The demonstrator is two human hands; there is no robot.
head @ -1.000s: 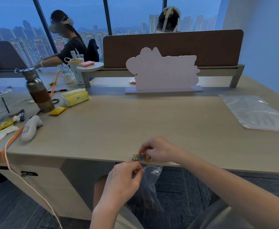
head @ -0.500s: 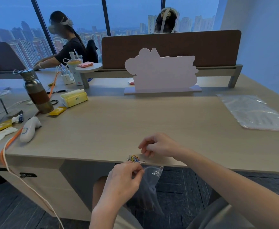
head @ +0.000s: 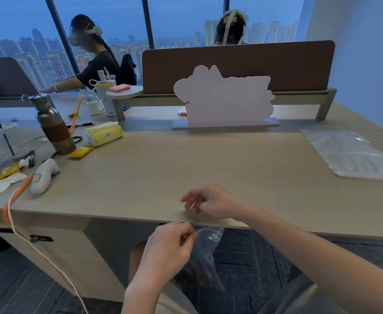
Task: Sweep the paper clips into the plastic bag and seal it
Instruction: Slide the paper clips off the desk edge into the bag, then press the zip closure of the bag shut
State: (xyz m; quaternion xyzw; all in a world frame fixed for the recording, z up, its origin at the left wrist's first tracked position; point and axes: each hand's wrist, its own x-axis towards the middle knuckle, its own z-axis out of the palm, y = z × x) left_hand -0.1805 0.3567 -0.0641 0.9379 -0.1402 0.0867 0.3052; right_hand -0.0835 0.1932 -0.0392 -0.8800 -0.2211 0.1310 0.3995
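Observation:
A clear plastic bag (head: pixel 205 252) hangs just below the desk's front edge (head: pixel 118 217). My left hand (head: pixel 168 248) pinches the bag's rim and holds its mouth up against the edge. My right hand (head: pixel 211 203) rests on the desk right above the bag, fingers loosely spread and holding nothing. No paper clips lie on the desk by my hands. A dark clump low inside the bag may be the clips, but it is too blurred to tell.
A second, larger plastic bag (head: pixel 353 155) lies flat at the right of the desk. At the left stand a metal bottle (head: pixel 54 128), a yellow tissue pack (head: pixel 104 133) and a white handheld device (head: pixel 44 175). An orange cable (head: pixel 16 193) runs off the left edge. A pink cutout board (head: pixel 224 98) stands at the back.
The cluster of coloured paper clips at the desk edge is gone from the tabletop. My right hand has opened and lifted slightly. My left hand still holds the bag.

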